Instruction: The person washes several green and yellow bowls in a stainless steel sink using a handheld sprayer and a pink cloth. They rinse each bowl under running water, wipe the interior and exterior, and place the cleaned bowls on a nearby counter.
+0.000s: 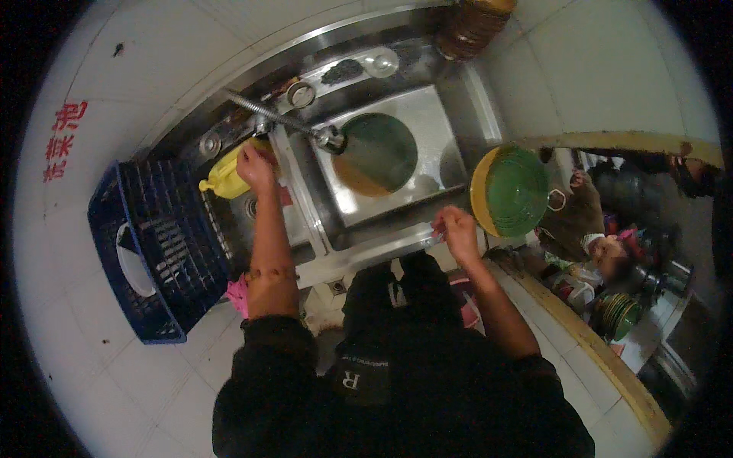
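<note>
My left hand (pixel 256 168) is closed around a yellow plastic jug (pixel 226 174), which lies tilted over the left basin (pixel 295 220) of a steel double sink. By the front rim of the right basin (pixel 441 123), the fingers of my right hand (pixel 456 229) are curled. Whether they hold something small cannot be made out. A round green bowl with a yellow outside (pixel 383 151) sits in that basin, under the head of a spring-hose faucet (pixel 329 139). Just right of my right hand stands a stack of green and yellow bowls (pixel 515 192).
At the left is a blue plastic crate (pixel 166 246), with a pink cloth (pixel 237 295) near it. The back ledge holds a round metal container (pixel 300 94) and a dark scouring pad (pixel 342 71). A brown stack (pixel 475 28) stands behind. Beyond the yellow-edged wall (pixel 595 360) is another person (pixel 572 217).
</note>
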Demonstrator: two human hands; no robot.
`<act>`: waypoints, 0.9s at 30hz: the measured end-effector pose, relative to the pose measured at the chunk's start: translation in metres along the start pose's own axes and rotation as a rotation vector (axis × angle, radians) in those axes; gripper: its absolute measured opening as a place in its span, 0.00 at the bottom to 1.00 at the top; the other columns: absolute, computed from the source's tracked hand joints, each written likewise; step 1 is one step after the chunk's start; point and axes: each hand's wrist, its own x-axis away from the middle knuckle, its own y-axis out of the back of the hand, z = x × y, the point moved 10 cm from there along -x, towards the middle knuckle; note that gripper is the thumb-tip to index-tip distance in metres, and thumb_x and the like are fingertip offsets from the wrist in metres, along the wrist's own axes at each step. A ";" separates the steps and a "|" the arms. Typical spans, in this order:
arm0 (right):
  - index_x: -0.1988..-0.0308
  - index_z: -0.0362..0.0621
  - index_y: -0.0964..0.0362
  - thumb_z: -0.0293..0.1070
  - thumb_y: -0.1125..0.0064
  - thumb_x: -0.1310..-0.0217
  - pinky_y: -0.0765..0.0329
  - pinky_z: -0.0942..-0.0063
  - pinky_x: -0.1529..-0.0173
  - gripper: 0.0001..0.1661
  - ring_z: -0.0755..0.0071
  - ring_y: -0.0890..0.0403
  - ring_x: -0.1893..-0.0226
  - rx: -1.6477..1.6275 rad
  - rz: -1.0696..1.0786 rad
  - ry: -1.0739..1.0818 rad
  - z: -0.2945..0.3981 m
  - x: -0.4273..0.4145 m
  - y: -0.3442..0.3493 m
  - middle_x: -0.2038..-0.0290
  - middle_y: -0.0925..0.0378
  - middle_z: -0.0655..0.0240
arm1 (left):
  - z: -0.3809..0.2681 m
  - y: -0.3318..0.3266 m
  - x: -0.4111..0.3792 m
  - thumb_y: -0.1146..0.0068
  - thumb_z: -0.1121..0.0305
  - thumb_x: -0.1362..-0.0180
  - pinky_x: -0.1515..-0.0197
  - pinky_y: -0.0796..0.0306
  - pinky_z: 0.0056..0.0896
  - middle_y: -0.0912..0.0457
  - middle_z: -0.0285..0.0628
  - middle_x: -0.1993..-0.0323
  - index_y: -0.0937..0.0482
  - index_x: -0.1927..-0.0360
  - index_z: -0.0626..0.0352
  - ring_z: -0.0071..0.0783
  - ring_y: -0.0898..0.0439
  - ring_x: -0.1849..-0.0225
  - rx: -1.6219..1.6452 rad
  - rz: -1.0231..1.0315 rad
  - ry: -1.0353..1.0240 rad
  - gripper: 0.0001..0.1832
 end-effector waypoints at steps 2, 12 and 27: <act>0.58 0.37 0.26 0.36 0.53 0.30 0.28 0.71 0.74 0.14 0.69 0.18 0.72 0.026 0.004 0.042 0.000 0.005 0.003 0.70 0.21 0.64 | 0.023 -0.024 0.040 0.47 0.52 0.36 0.73 0.31 0.33 0.24 0.39 0.80 0.27 0.72 0.63 0.29 0.25 0.79 -0.072 0.098 0.087 0.22; 0.64 0.40 0.27 0.46 0.55 0.31 0.25 0.66 0.71 0.20 0.70 0.23 0.77 -0.042 0.157 -0.102 -0.052 -0.029 -0.041 0.76 0.25 0.67 | 0.228 -0.114 0.109 0.39 0.51 0.44 0.76 0.28 0.44 0.17 0.47 0.75 0.15 0.69 0.61 0.35 0.21 0.78 -0.862 0.686 -0.182 0.20; 0.52 0.43 0.28 0.49 0.48 0.33 0.23 0.61 0.64 0.21 0.64 0.21 0.63 -0.165 0.315 -0.394 -0.121 -0.071 -0.167 0.65 0.24 0.63 | 0.147 -0.111 0.210 0.43 0.61 0.39 0.47 0.25 0.45 0.24 0.50 0.48 0.29 0.41 0.65 0.43 0.23 0.50 0.526 0.743 0.780 0.26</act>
